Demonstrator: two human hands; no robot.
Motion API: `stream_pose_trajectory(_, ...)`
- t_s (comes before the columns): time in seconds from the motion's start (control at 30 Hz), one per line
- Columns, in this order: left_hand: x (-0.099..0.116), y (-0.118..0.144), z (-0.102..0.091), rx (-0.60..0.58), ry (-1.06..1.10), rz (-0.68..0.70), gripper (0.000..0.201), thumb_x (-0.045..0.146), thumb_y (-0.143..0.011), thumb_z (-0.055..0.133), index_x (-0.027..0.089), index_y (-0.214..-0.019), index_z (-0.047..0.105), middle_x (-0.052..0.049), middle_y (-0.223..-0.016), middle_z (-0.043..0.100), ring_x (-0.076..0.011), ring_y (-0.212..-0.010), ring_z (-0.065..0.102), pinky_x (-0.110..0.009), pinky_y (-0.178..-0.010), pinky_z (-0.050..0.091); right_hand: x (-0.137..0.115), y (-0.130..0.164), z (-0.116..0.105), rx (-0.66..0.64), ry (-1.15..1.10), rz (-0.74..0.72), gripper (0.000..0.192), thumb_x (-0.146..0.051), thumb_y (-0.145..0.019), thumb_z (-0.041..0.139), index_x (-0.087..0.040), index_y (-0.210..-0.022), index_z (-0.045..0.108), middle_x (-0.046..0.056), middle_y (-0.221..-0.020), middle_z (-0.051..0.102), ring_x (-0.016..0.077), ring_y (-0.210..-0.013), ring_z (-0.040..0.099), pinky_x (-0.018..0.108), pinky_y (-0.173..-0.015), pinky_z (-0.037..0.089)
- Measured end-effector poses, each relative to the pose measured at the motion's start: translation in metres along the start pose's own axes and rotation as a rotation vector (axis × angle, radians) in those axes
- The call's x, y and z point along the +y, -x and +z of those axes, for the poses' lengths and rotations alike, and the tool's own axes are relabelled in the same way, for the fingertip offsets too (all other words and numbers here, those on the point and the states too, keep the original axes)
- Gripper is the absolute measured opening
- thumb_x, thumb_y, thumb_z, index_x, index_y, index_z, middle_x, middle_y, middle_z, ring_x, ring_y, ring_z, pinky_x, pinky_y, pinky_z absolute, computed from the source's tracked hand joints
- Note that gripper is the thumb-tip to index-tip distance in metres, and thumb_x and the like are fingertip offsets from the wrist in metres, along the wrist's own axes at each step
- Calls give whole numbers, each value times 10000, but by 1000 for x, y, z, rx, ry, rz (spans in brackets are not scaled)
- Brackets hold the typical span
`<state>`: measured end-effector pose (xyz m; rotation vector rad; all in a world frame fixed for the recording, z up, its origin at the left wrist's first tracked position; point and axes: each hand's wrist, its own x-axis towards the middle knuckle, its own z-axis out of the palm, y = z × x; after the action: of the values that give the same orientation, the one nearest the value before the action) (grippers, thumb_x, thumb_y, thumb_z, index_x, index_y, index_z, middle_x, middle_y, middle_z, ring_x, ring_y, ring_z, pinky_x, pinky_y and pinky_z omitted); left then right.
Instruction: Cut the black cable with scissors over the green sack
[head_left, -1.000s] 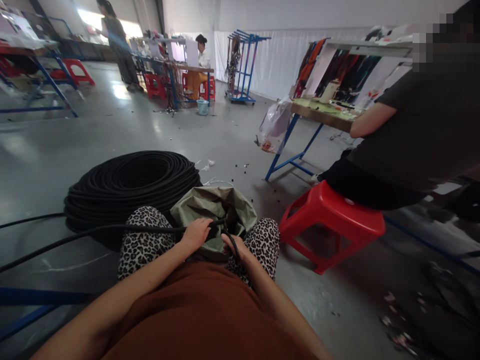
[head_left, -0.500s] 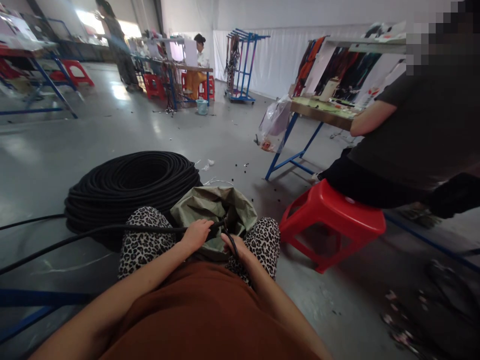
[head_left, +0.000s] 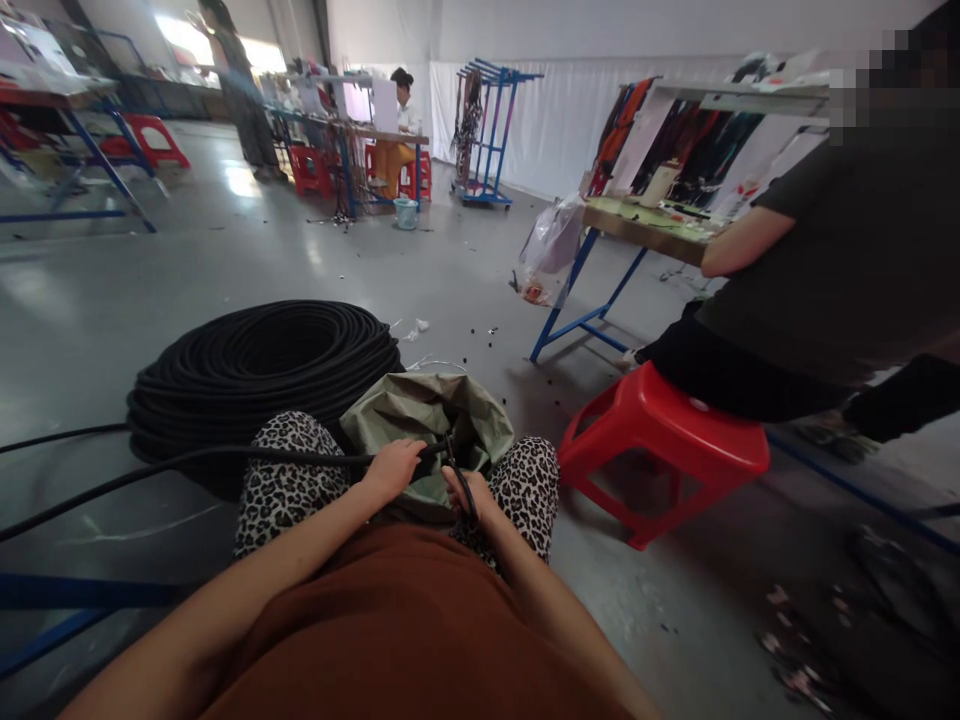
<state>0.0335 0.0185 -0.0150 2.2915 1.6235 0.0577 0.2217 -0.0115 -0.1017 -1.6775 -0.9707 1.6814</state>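
Note:
My left hand (head_left: 395, 470) is closed on a thick black cord (head_left: 300, 458) that runs in from the left across my knee. The cord's end sticks out past my fingers, over the open mouth of an olive-green sack (head_left: 375, 408) between my knees. In my right hand (head_left: 474, 494) is a pair of scissors (head_left: 463, 485) with dark handles, its blades up at the cord's end. Whether the blades touch the cord I cannot tell. What lies inside the sack is mostly in shadow.
A big coil of black cord (head_left: 262, 370) lies on the floor at front left. To my right a co-worker sits on a red stool (head_left: 667, 440) at a sewing table (head_left: 637, 225). A blue rack (head_left: 487, 140) stands farther back.
Both hands stay nearly in place over the sack. The scissors' blades stand slightly more upright at the cord's end, and the view has shifted a little.

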Motion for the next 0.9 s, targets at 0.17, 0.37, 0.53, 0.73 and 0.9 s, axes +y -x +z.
stream_pose_trajectory(0.17,-1,-1,1,1,20,-5,411,114,-1021,543,162,-1399,697,-146,-1324,767,-252,-1243,704,-373,-1098,520,-7,6,-1,10,68,-12,583,-639,-978,702,-206,-637,511,-38,-479,479,100,-363,447,223,-382,385)
stream_pose_trajectory(0.37,-1,-4,2,23,7,-10,403,137,-1023,567,199,-1395,707,-127,-1314,777,-242,-1227,715,-357,-1078,530,-10,8,-4,38,173,-39,585,-585,-1025,658,-197,-604,537,-22,-463,489,108,-367,470,215,-380,373)
stream_pose_trajectory(0.53,-4,-4,3,-6,-65,-24,424,192,-1045,554,224,-1448,685,-126,-1261,786,-246,-1189,722,-347,-1028,537,-8,6,-5,46,221,-20,562,-570,-1036,642,-193,-629,555,-19,-495,504,110,-375,476,213,-376,377)
stream_pose_trajectory(0.73,-6,-5,7,-9,-61,-40,401,186,-1031,571,241,-1399,719,-122,-1197,782,-233,-1135,723,-329,-999,530,-8,1,-3,38,255,36,533,-523,-1047,642,-192,-638,553,-8,-487,522,119,-373,483,214,-360,370)
stream_pose_trajectory(0.9,-5,-5,7,-33,-41,-55,407,183,-1036,552,233,-1406,716,-137,-1232,782,-242,-1153,724,-343,-1007,533,-7,-1,-3,28,228,55,542,-545,-1029,659,-197,-627,556,-7,-478,506,122,-352,461,230,-349,369)
